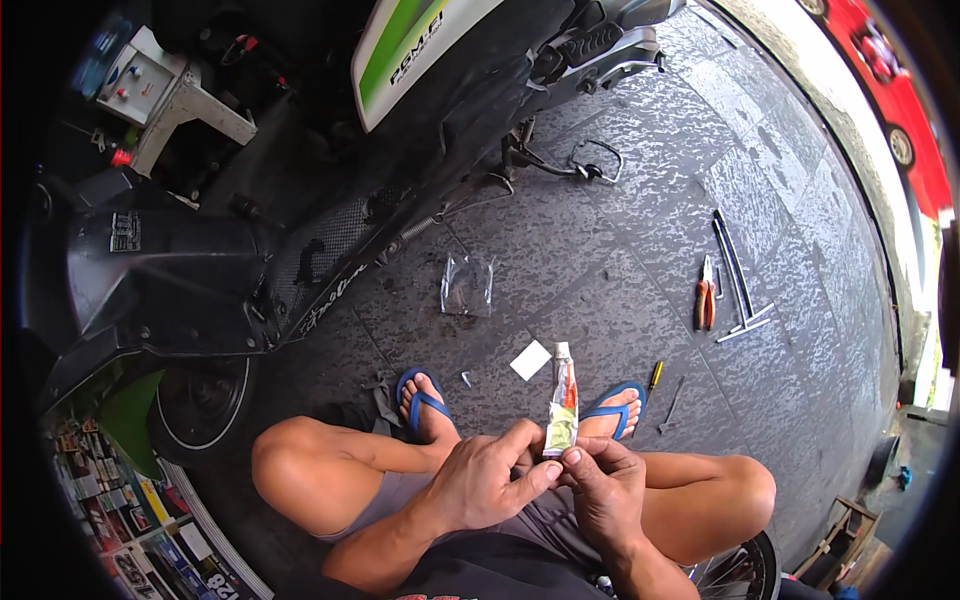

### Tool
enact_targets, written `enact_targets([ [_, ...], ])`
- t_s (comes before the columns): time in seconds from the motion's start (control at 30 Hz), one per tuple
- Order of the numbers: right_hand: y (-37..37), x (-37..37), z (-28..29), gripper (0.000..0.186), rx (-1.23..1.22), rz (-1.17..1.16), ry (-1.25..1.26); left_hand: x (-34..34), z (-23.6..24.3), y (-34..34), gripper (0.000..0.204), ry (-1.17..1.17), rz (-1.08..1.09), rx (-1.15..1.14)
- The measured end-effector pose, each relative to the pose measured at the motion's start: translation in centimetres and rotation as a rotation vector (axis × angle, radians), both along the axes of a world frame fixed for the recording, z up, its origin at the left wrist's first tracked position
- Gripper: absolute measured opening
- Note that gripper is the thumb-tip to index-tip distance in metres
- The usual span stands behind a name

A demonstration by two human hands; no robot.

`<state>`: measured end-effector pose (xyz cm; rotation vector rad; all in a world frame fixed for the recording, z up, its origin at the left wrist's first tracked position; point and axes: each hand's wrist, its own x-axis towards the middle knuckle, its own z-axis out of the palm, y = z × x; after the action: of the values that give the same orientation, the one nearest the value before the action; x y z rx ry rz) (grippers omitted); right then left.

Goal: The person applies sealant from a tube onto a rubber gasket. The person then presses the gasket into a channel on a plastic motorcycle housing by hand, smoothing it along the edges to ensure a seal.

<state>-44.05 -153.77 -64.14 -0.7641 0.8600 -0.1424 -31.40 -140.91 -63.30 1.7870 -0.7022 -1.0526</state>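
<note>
Between my hands stands a squeeze tube (563,405), silver with yellow-green and orange print, its white cap pointing away from me. My left hand (488,480) pinches the tube's flat near end from the left, thumb and forefinger closed together. From the right, my right hand (608,490) grips the same end, with its thumb on top. The remaining fingers of both hands are partly hidden underneath. Just past the cap a small white card (530,360) lies on the floor.
A black scooter (370,240) with a green and white panel fills the upper left. On the dark tiled floor lie a clear plastic bag (467,286), orange-handled pliers (706,295), a T-handle wrench (735,270) and a yellow screwdriver (656,374). A white stool (190,115) stands far left.
</note>
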Motion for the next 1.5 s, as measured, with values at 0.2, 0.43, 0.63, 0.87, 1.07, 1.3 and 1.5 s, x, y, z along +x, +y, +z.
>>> enact_targets([
  [0.2, -0.1, 0.2, 0.6, 0.017, -0.070, 0.170, -0.003, 0.2, -0.1, 0.1, 0.011, 0.098, 0.035, -0.155],
  [0.43, -0.2, 0.2, 1.1, 0.010, -0.160, 0.312, 0.044, -0.2, -0.4, -0.1, 0.019, 0.074, 0.052, -0.229],
  [0.63, -0.4, -0.2, -0.3, 0.008, -0.616, 0.424, -0.110, -1.1, -1.8, 0.7, 0.015, 0.142, 0.019, -0.324],
  [0.87, -0.1, -0.7, -0.5, 0.010, -0.602, 0.375, -0.118, -1.0, -1.3, 0.7, 0.013, 0.142, -0.011, -0.270],
  [1.07, -0.5, -0.4, -0.2, 0.014, -0.742, 0.422, -0.152, -1.1, -0.8, 0.4, 0.015, 0.108, -0.017, -0.299],
  [1.3, 0.2, -1.2, -1.0, 0.017, -0.633, 0.342, -0.138, -3.2, -2.4, 0.8, 0.019, 0.436, 0.109, -0.320],
  [1.5, 0.5, -1.3, -1.0, 0.017, -0.596, 0.341, -0.130, -2.6, -2.6, 0.9, 0.023, 0.286, 0.019, -0.293],
])
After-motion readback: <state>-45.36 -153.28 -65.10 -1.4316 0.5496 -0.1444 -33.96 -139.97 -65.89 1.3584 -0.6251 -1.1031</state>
